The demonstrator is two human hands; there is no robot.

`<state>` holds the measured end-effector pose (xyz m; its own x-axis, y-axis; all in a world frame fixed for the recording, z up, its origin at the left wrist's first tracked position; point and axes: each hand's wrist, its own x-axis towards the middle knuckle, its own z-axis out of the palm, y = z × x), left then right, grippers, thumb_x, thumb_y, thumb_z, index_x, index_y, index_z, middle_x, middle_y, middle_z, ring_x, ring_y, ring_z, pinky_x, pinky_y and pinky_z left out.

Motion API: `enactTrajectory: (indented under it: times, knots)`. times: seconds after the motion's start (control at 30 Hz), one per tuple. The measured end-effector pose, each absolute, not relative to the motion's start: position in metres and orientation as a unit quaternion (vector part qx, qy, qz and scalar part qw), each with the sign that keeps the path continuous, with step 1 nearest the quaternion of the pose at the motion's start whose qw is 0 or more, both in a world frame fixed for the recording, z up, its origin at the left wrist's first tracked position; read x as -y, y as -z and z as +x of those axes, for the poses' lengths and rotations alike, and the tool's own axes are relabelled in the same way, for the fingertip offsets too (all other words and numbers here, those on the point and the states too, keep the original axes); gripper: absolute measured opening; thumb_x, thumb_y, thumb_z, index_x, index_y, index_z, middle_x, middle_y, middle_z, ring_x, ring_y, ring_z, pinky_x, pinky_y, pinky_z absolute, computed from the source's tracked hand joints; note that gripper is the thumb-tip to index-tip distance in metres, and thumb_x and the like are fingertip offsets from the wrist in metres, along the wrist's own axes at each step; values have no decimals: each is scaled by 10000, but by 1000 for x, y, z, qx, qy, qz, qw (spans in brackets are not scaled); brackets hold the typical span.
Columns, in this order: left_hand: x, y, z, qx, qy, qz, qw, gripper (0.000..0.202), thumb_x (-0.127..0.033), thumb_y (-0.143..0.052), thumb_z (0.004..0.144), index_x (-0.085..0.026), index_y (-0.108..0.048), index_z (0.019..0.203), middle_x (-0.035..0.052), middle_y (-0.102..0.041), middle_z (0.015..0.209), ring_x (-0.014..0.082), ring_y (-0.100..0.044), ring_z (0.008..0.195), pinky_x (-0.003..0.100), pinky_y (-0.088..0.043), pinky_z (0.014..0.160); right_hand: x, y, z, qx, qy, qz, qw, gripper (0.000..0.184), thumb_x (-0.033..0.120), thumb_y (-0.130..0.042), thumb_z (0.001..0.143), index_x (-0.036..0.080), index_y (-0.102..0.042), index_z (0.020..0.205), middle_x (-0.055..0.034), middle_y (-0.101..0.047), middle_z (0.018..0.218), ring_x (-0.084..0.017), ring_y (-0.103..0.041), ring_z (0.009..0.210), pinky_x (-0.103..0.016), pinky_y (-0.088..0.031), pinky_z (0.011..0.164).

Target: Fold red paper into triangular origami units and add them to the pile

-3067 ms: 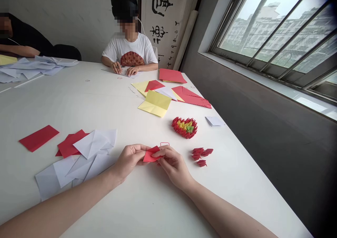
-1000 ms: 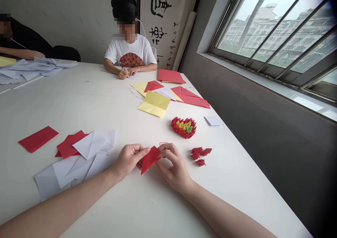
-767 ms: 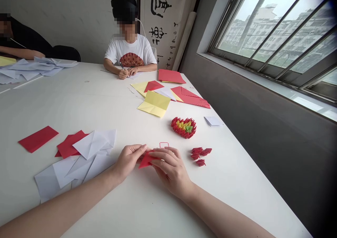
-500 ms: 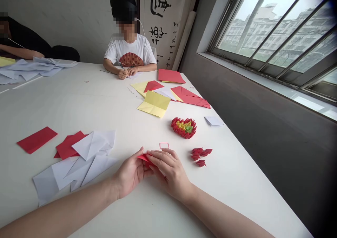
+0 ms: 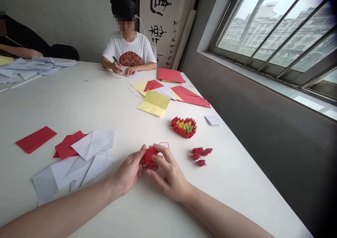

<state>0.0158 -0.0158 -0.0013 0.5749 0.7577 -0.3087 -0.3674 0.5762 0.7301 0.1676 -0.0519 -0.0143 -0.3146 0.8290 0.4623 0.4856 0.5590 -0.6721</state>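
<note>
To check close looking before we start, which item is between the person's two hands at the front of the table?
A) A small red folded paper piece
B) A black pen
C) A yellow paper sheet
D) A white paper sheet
A. The small red folded paper piece sits at the fingers of the left hand and right hand, while the yellow paper sheet lies farther up the table.

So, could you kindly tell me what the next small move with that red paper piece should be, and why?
I would probably firm up the crease on the small folded red paper piece with the right hand, since the left hand pinches it and the right is curled beside it. The folded red paper units nearby look tightly creased, so matching them seems sensible.
</note>
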Motion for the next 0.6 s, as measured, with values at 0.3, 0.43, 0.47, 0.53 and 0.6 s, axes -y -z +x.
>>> enactTrajectory:
  times: [0.3, 0.43, 0.47, 0.53, 0.6]
  knots:
    - [16, 2, 14, -340, -329, 393, 788, 310, -385, -522, 863, -136, -687, 950, 91, -681, 847, 161, -596, 829, 246, -504, 725, 51, 15, 169, 673, -347, -418, 502, 295, 180, -574, 827, 207, -480, 1106, -84, -611, 1085, -187, -596, 960, -353, -503, 852]
    - [15, 1, 13, -341, -333, 387, 790, 296, -382, -528, 860, -141, -696, 896, 67, -667, 818, 122, -573, 744, 217, -506, 688, 50, 16, 170, 657, -347, -432, 511, 314, 199, -599, 820, 215, -524, 1124, -76, -634, 1070, -173, -624, 891, -340, -525, 817]
    - [15, 1, 13, -342, -333, 383, 791, 301, -387, -524, 861, -141, -697, 874, 63, -663, 811, 118, -570, 730, 218, -507, 694, 50, 16, 170, 657, -346, -433, 511, 334, 201, -604, 817, 220, -531, 1143, -71, -642, 1055, -171, -628, 875, -339, -528, 810]
    - [14, 0, 13, -345, -332, 376, 793, 314, -392, -514, 864, -139, -699, 838, 62, -662, 816, 114, -570, 719, 226, -509, 720, 49, 17, 170, 657, -341, -432, 515, 387, 199, -620, 806, 236, -533, 1181, -58, -657, 1018, -171, -633, 862, -340, -532, 803]
    - [13, 0, 12, -348, -328, 374, 795, 315, -390, -508, 868, -142, -702, 845, 62, -665, 825, 111, -572, 711, 228, -510, 736, 48, 17, 171, 656, -336, -429, 522, 412, 190, -634, 795, 251, -540, 1192, -56, -661, 1021, -176, -636, 863, -347, -536, 799]
